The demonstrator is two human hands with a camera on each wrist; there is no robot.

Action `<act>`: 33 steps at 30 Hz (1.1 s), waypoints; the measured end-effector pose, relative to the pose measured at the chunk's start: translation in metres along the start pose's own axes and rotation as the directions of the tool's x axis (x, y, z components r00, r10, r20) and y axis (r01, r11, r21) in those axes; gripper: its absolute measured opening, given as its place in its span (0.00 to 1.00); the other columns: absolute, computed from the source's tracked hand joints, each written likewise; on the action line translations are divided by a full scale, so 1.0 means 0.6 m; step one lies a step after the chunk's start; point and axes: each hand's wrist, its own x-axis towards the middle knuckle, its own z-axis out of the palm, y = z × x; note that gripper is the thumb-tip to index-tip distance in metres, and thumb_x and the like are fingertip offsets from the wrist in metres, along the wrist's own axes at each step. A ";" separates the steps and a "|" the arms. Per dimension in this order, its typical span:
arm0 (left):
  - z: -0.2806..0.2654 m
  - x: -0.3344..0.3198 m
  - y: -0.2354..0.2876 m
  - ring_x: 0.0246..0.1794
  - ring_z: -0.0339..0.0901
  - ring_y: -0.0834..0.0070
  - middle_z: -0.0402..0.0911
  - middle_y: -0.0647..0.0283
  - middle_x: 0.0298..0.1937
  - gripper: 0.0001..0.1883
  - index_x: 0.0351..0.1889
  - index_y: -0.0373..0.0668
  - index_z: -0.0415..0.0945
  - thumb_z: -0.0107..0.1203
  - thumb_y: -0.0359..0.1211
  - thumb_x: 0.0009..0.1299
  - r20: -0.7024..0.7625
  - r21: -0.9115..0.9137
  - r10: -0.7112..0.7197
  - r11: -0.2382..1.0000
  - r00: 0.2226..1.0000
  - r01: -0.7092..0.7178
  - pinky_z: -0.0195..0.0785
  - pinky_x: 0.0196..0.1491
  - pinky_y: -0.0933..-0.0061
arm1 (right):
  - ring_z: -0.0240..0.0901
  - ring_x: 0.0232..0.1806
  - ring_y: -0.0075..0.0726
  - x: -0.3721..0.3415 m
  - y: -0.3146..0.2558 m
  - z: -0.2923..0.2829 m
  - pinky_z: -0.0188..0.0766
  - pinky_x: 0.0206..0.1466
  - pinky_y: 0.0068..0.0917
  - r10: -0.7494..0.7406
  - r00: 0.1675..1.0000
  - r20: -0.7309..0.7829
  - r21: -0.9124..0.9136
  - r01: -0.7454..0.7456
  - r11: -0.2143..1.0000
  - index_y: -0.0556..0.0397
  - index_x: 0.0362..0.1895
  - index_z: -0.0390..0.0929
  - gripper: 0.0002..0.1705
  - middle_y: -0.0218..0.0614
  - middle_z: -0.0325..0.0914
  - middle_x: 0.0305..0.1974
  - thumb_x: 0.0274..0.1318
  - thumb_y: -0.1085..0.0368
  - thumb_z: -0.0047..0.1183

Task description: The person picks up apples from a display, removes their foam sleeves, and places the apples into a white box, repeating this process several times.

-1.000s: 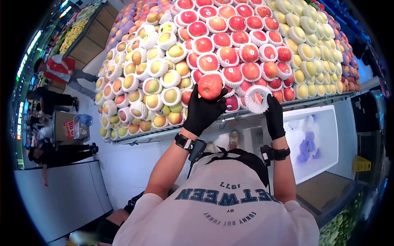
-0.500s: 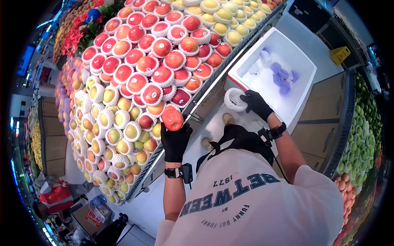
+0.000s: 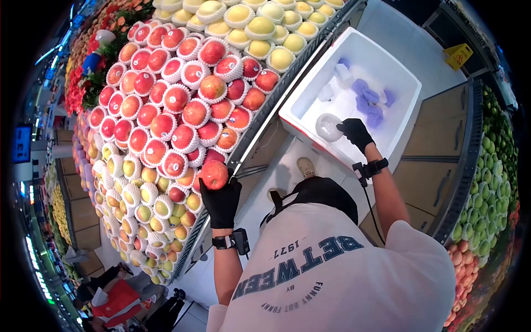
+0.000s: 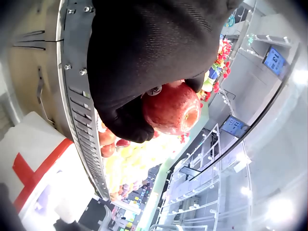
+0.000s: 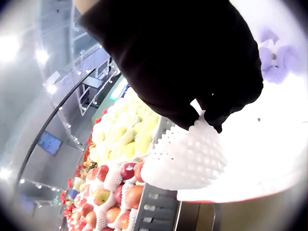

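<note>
In a black glove, my left hand (image 3: 222, 203) grips a bare red apple (image 3: 214, 175) beside the front edge of the fruit stand. The left wrist view shows the apple's hollow end (image 4: 191, 118) facing outward, with a small sticker (image 4: 154, 90) close to the fingers. My gloved right hand (image 3: 357, 133) pinches a white foam net sleeve (image 3: 329, 127) by its rim, over the near side of a white foam box (image 3: 406, 130). The right wrist view shows the sleeve's knobbly mesh hanging from thumb and fingertips. Purple and white foam sleeves (image 3: 369, 102) lie inside the box.
Red apples in white nets (image 3: 176, 99) are heaped on the stand, with yellow fruit (image 3: 260, 29) behind and yellow-green fruit (image 3: 133, 193) at left. A metal rail (image 3: 265, 113) runs along its edge. Green fruit (image 3: 487, 182) fills a stand at right. A yellow floor sign (image 3: 458, 56) stands beyond the box.
My right hand has carried the foam sleeve away from the stand to over the white box. The left hand keeps its grip on the apple, and the view has turned toward the box.
</note>
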 end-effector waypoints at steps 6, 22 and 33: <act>0.070 0.021 0.043 0.37 0.77 0.70 0.80 0.62 0.35 0.19 0.43 0.37 0.65 0.58 0.25 0.54 0.068 0.112 0.024 0.993 0.997 -0.031 0.69 0.42 0.73 | 0.63 0.11 0.25 0.064 0.085 -0.091 0.55 0.09 0.24 0.341 0.940 -0.002 0.234 -0.331 0.914 0.55 0.21 0.74 0.14 0.34 0.74 0.17 0.53 0.60 0.56; 0.202 0.103 0.003 0.49 0.74 0.64 0.70 0.57 0.54 0.28 0.60 0.37 0.61 0.56 0.40 0.66 0.506 -0.533 -0.234 0.672 0.830 0.514 0.74 0.48 0.64 | 0.76 0.29 0.28 0.104 -0.076 -0.093 0.74 0.31 0.22 -0.109 0.884 0.454 0.548 -0.180 0.817 0.55 0.47 0.74 0.14 0.35 0.79 0.34 0.58 0.64 0.48; 0.323 0.124 0.040 0.51 0.74 0.71 0.71 0.52 0.56 0.37 0.62 0.39 0.59 0.66 0.29 0.55 0.512 -0.067 -0.065 0.991 0.857 0.116 0.72 0.49 0.72 | 0.74 0.37 0.27 0.049 -0.209 0.023 0.75 0.33 0.24 -0.338 0.631 0.698 0.458 -0.031 0.888 0.54 0.59 0.62 0.33 0.37 0.73 0.44 0.54 0.53 0.58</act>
